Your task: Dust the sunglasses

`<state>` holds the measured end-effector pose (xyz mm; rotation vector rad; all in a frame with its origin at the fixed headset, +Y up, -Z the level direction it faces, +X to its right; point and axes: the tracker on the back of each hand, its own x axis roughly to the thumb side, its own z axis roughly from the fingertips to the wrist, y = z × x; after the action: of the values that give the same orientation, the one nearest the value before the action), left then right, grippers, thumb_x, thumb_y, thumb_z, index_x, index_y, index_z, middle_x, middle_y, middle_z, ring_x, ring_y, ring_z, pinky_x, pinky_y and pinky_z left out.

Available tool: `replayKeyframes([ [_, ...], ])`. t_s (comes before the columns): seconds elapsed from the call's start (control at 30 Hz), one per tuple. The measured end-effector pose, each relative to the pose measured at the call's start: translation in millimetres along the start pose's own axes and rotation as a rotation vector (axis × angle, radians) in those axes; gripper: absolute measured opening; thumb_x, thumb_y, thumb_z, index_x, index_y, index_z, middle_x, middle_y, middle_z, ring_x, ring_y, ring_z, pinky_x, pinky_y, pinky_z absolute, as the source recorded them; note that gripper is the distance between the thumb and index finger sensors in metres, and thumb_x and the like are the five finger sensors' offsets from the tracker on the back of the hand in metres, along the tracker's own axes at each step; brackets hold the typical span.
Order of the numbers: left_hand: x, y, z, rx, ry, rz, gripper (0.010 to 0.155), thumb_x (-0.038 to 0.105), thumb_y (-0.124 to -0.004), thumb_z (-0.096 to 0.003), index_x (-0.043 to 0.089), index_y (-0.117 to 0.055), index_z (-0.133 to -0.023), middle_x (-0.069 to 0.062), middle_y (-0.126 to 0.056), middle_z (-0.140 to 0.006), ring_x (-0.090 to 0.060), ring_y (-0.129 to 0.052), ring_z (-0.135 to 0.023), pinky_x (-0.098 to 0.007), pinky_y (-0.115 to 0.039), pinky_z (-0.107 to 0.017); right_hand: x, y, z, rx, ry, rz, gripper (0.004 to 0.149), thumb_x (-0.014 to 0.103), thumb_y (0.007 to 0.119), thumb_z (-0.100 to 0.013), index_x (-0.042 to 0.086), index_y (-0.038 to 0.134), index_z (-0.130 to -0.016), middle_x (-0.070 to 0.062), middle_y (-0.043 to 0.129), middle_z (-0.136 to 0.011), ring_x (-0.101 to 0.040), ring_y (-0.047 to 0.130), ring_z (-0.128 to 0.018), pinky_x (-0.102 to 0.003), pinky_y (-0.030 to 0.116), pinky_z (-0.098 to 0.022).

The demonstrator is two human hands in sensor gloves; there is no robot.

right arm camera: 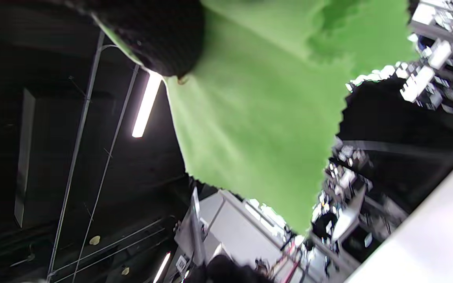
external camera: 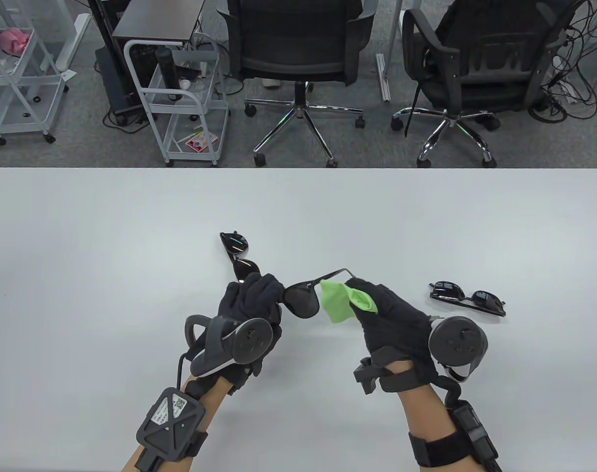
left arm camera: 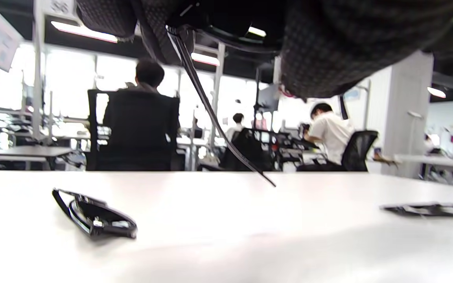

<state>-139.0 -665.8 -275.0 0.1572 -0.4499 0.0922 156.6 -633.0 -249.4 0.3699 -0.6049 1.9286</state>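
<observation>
- The white table (external camera: 82, 236) lies bare across its far half and along both side stretches, wide room for a hand to pass
- A folded pair of sunglasses (external camera: 240, 256) lies just beyond the left hand (external camera: 252, 314), blocking a straight reach forward
- Another folded pair (external camera: 467, 298) lies near the right hand (external camera: 392, 319), on its outer side
- Between the hands, the held sunglasses (external camera: 303, 301) and green cloth (external camera: 339, 306) fill the gap
</observation>
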Motion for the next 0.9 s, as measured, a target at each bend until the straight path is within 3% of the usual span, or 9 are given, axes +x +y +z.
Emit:
replayKeyframes([
  [0.17, 2, -4, 0, -0.075, -0.118, -0.018, 0.088, 0.044, -0.091, -0.0352, 0.053, -0.027, -0.095, 0.026, -0.035, -0.113, -0.028, -0.053, -0.113, -0.053, -0.052, -0.08, 8, -9, -2, -0.024, -0.118, 0.21, 0.044, 0.038, 0.084, -0.048, 0.015, 0.088, -0.085, -0.006, 0.099, -0.082, -0.036, 0.099, -0.073, -0.064, 0.068, -0.059],
  [0.23, 4, -3, 0, -0.056, -0.135, -0.035, 0.088, 0.044, -0.092, -0.0342, 0.054, -0.027, -0.094, 0.027, -0.036, -0.113, -0.025, -0.055, -0.113, -0.051, -0.053, -0.081, 9, 1, -4, 0.081, -0.127, 0.206, 0.044, 0.037, 0.085, -0.046, 0.015, 0.09, -0.083, -0.007, 0.1, -0.082, -0.037, 0.099, -0.072, -0.066, 0.068, -0.059],
  [0.33, 7, 0, 1, -0.03, -0.149, -0.047, 0.088, 0.045, -0.092, -0.0338, 0.054, -0.028, -0.094, 0.026, -0.037, -0.113, -0.023, -0.056, -0.113, -0.05, -0.054, -0.081, 12, 20, -8, 0.384, -0.188, 0.146, 0.044, 0.037, 0.085, -0.046, 0.014, 0.09, -0.084, -0.008, 0.1, -0.082, -0.037, 0.099, -0.074, -0.07, 0.063, -0.06],
  [0.5, 3, 2, 1, -0.025, -0.142, -0.06, 0.088, 0.045, -0.092, -0.0337, 0.053, -0.028, -0.094, 0.025, -0.039, -0.112, -0.022, -0.06, -0.113, -0.048, -0.056, -0.081, 5, 33, -6, 0.6, -0.135, -0.005, 0.052, 0.04, 0.082, -0.048, 0.01, 0.084, -0.09, -0.012, 0.094, -0.089, -0.044, 0.092, -0.08, -0.073, 0.058, -0.06],
  [0.57, 2, 3, 1, -0.025, -0.141, -0.065, 0.088, 0.045, -0.092, -0.0334, 0.053, -0.029, -0.094, 0.024, -0.04, -0.112, -0.021, -0.062, -0.113, -0.046, -0.057, -0.081, 1, 35, -5, 0.672, -0.115, -0.091, 0.067, 0.052, 0.076, -0.048, 0.007, 0.076, -0.096, -0.017, 0.087, -0.096, -0.049, 0.086, -0.085, -0.077, 0.052, -0.06],
  [0.63, 2, 3, 1, -0.027, -0.145, -0.072, 0.087, 0.045, -0.092, -0.0333, 0.053, -0.029, -0.094, 0.024, -0.04, -0.112, -0.02, -0.063, -0.112, -0.045, -0.057, -0.081, -3, 35, -5, 0.713, -0.085, -0.209, 0.088, 0.07, 0.058, -0.047, 0.002, 0.07, -0.1, -0.023, 0.081, -0.1, -0.053, 0.081, -0.087, -0.079, 0.048, -0.058],
  [0.7, 3, 4, 2, -0.016, -0.154, -0.087, 0.087, 0.045, -0.092, -0.0331, 0.053, -0.029, -0.094, 0.024, -0.041, -0.112, -0.02, -0.064, -0.112, -0.045, -0.058, -0.081, -7, 35, -5, 0.68, -0.035, -0.361, 0.091, 0.07, 0.049, -0.047, -0.003, 0.072, -0.096, -0.027, 0.084, -0.096, -0.056, 0.082, -0.083, -0.081, 0.044, -0.056],
  [0.77, 5, 5, 2, -0.01, -0.161, -0.094, 0.087, 0.045, -0.092, -0.033, 0.053, -0.03, -0.093, 0.025, -0.041, -0.111, -0.02, -0.065, -0.112, -0.045, -0.058, -0.081, -9, 34, -6, 0.667, -0.01, -0.384, 0.082, 0.061, 0.054, -0.05, -0.005, 0.077, -0.092, -0.029, 0.089, -0.091, -0.056, 0.087, -0.078, -0.082, 0.043, -0.056],
  [0.9, 11, 5, 2, -0.022, -0.179, -0.096, 0.087, 0.045, -0.093, -0.0325, 0.053, -0.031, -0.094, 0.024, -0.043, -0.111, -0.019, -0.068, -0.112, -0.044, -0.059, -0.081, -3, 38, -7, 0.719, -0.078, -0.14, 0.056, 0.042, 0.082, -0.048, 0.006, 0.081, -0.092, -0.016, 0.095, -0.088, -0.043, 0.096, -0.074, -0.078, 0.052, -0.058],
])
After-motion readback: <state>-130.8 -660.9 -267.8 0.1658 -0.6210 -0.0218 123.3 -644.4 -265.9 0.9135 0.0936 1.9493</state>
